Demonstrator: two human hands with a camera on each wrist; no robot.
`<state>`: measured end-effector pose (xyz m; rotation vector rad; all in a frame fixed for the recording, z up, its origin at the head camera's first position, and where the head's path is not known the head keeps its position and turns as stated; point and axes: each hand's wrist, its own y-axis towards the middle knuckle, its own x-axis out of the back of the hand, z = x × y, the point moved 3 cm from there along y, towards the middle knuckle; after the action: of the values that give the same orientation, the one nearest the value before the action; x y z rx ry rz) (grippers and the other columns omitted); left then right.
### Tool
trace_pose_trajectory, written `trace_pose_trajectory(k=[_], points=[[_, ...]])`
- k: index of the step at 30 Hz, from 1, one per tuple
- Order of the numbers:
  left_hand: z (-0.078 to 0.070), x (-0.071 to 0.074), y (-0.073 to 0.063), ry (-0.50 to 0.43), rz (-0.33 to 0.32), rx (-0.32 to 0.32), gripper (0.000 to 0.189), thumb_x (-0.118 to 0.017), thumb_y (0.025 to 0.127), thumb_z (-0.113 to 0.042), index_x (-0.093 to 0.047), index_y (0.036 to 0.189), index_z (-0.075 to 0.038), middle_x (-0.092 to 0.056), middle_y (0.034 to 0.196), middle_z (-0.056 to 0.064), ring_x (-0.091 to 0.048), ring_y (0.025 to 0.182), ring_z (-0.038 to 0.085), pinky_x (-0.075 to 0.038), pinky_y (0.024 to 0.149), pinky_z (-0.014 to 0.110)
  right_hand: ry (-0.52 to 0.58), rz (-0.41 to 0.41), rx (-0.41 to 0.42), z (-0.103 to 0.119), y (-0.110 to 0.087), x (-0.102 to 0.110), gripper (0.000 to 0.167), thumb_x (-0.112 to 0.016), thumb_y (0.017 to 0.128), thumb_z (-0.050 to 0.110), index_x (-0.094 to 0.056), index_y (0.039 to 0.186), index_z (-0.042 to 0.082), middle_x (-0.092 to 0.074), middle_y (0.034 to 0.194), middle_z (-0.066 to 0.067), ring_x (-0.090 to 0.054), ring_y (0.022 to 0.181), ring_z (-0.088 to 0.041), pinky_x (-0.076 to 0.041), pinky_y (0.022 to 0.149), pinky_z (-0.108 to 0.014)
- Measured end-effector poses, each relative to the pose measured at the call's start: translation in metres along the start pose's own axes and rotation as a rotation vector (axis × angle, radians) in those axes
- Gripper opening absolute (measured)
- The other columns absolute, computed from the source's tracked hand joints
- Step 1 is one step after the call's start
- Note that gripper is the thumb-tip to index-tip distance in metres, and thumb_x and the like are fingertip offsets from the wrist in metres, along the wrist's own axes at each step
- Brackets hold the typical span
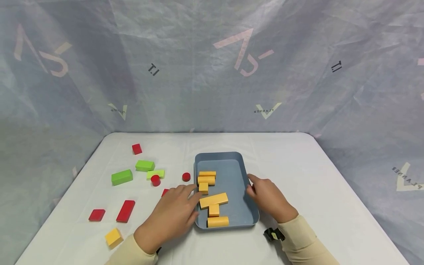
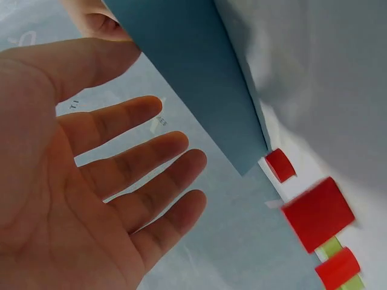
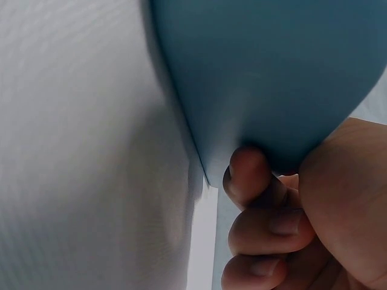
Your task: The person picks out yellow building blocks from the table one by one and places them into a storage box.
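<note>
A blue-grey rectangular tray [image 1: 236, 191] lies in the middle of the table, with several yellow blocks along its left side. Among them are a long block [image 1: 214, 200], a small cube [image 1: 203, 188] and a cylinder [image 1: 218, 221]. My left hand [image 1: 173, 208] reaches over the tray's left rim, its fingertips close to the small cube. In the left wrist view its fingers are spread and hold nothing. At the right rim, my right hand [image 1: 269, 197] grips the tray wall; the right wrist view shows its curled fingers [image 3: 249, 175] against the outside.
Left of the tray lie green blocks [image 1: 122, 177], red blocks [image 1: 126, 211], red cylinders [image 1: 155, 180] and a yellow block [image 1: 114, 238]. A red cube [image 1: 137, 149] is farther back. White cloth covers the table [image 1: 298, 165]; a grey printed curtain [image 1: 198, 73] hangs behind.
</note>
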<state>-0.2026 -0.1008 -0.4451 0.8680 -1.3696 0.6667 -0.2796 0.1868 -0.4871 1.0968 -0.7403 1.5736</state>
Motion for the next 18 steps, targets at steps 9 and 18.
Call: trace_pose_trajectory(k=[9,18], points=[[0.011,-0.001,-0.016,0.021,-0.006,0.083,0.042,-0.078,0.088,-0.036,-0.072,0.124,-0.016,-0.062,0.138,0.011,-0.062,0.121,0.030,-0.052,0.102,0.049,0.006,-0.002,0.003,0.001,0.000,0.000,0.047,-0.057,0.102,0.021,-0.056,0.144,0.001,-0.049,0.057,0.007,-0.043,0.049,-0.007,-0.038,0.051,-0.025],[0.022,0.002,-0.028,0.039,0.047,0.164,0.046,-0.081,0.086,-0.038,-0.073,0.125,-0.016,-0.063,0.137,0.008,-0.061,0.124,0.027,-0.052,0.102,0.049,0.007,-0.007,0.002,0.000,0.000,-0.001,0.048,-0.057,0.101,0.021,-0.056,0.144,0.001,-0.048,0.056,0.007,-0.042,0.049,-0.007,-0.037,0.050,-0.025]])
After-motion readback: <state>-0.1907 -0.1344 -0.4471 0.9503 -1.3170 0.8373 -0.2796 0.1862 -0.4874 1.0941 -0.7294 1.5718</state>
